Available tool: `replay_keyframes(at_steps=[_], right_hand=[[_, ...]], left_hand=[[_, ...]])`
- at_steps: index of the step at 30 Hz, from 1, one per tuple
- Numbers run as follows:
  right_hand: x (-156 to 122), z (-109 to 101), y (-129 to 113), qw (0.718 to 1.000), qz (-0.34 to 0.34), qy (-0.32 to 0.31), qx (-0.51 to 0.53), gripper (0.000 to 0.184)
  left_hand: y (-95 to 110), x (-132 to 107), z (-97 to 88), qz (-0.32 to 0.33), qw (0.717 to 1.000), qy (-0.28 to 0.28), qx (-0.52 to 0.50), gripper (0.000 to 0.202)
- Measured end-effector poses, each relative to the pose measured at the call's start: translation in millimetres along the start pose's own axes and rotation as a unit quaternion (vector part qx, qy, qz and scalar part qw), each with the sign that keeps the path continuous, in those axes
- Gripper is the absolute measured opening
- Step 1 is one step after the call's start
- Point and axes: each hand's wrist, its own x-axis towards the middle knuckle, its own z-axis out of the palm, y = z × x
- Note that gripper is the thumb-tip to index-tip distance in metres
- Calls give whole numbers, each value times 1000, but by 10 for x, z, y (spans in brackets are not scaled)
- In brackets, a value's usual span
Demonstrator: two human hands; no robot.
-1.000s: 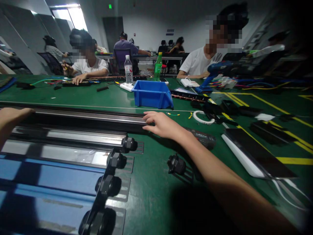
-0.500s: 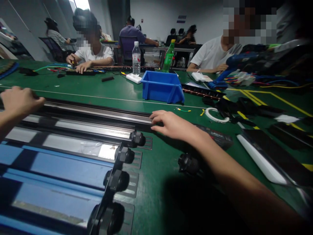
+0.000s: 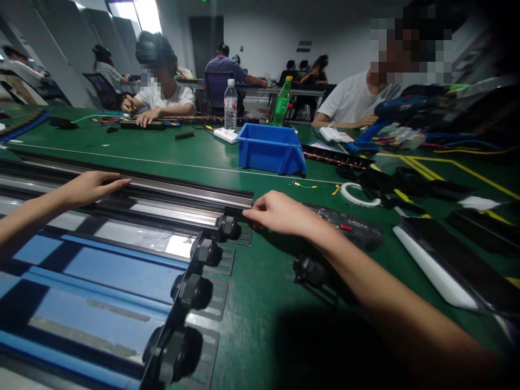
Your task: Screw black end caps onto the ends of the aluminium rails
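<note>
A long black and silver metal rail point(image 3: 179, 187) lies at the far side of a row of long profiles on the green table. My left hand point(image 3: 95, 187) rests over the rails toward the left, fingers stretched out and thumb pointing along them. At the right end of the farthest rail, my right hand point(image 3: 280, 212) has its fingers curled and pinched at the corner. Nearer me are blue-faced profiles point(image 3: 117, 273). Black cable glands point(image 3: 195, 291) and slotted end brackets point(image 3: 209, 346) stick out from their right ends.
A blue bin point(image 3: 270, 149) stands beyond the rails, near a clear bottle point(image 3: 230, 105) and a green bottle point(image 3: 281, 103). Right of my hand lie a dark power tool point(image 3: 357, 227), a loose black gland point(image 3: 309, 270) and a white coil point(image 3: 357, 195). Co-workers sit across the table.
My left hand has moved right along the rails and its fingers have straightened. My right hand's fingers have curled in at the rail's end. The view has tilted slightly up.
</note>
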Motion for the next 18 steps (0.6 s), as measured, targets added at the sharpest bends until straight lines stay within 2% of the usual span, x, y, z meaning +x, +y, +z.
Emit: replay_keyframes(at_steps=[3, 10, 15, 18], right_hand=[[-30, 23, -69, 999, -25, -12, 17, 33], [-86, 106, -182, 998, -48, -22, 32, 25], [-105, 161, -235, 998, -41, -40, 23, 30], [-89, 185, -231, 998, -38, -45, 26, 38]], left_hand=[[-178, 24, -29, 15, 999, -25, 45, 74], [-517, 44, -114, -19, 998, -26, 62, 82], [-635, 74, -102, -18, 998, -23, 64, 86], [-705, 116, -63, -23, 997, 7, 72, 85]])
